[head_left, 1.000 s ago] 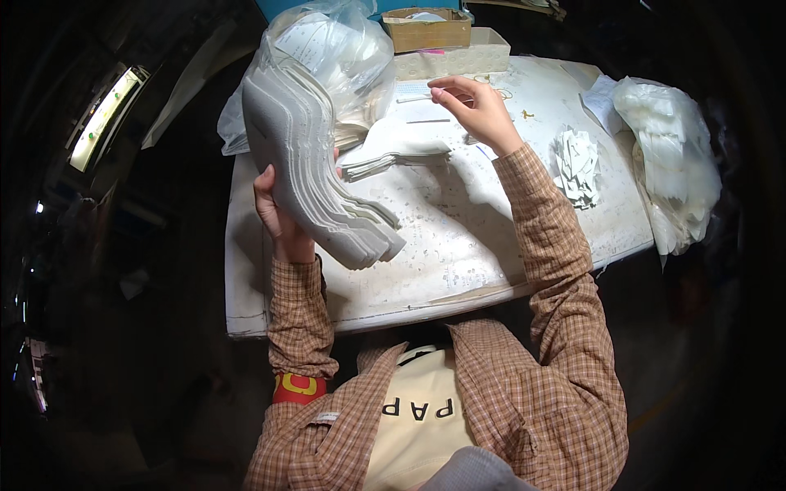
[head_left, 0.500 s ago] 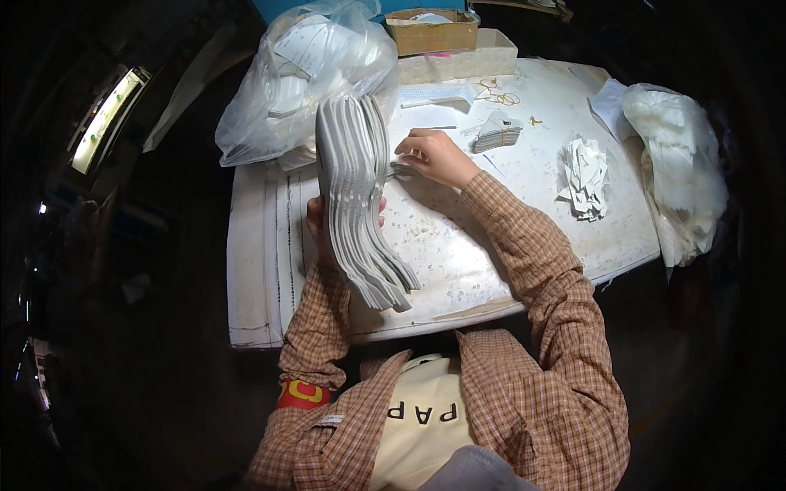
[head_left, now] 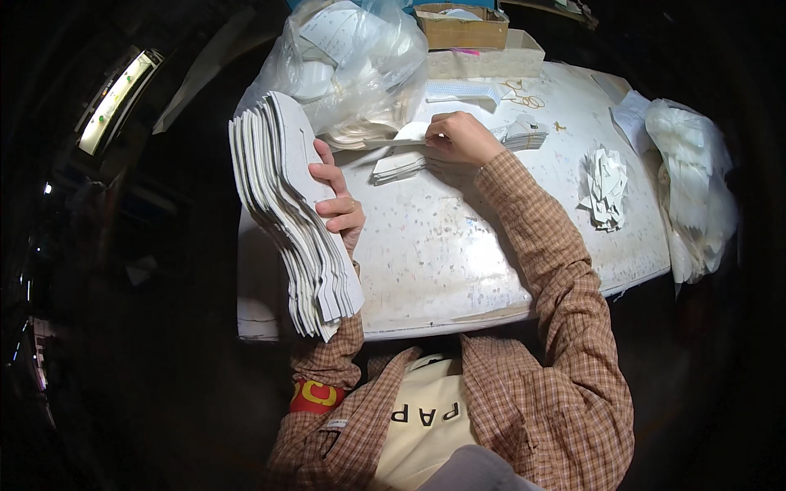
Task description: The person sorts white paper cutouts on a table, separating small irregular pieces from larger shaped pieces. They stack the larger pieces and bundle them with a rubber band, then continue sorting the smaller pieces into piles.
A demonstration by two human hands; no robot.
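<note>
My left hand (head_left: 340,196) grips a thick stack of insoles (head_left: 282,196), its fingers spread across the outermost piece. The stack is whitish grey, long and wavy, and tilts out past the table's left side. Farther right, my right hand (head_left: 458,137) pinches a single pale insole (head_left: 412,132) that points left. Just below that piece lies a short pile of similar insoles (head_left: 399,167) on the table, partly hidden by my right hand and wrist. A banded bundle of pale pieces (head_left: 526,135) sits right of this hand.
Behind the hands stands a clear plastic bag (head_left: 352,65) filled with pale pieces. A brown carton (head_left: 460,31) and a white box (head_left: 491,61) stand at the back. Rubber bands (head_left: 524,98), a heap of white scraps (head_left: 606,188) and another bag (head_left: 692,188) lie rightward on the white table (head_left: 442,270).
The stack in my left hand has swung left and turned, bringing its flat face and my fingers into view. My right hand now holds an insole; a short pile shows on the table.
</note>
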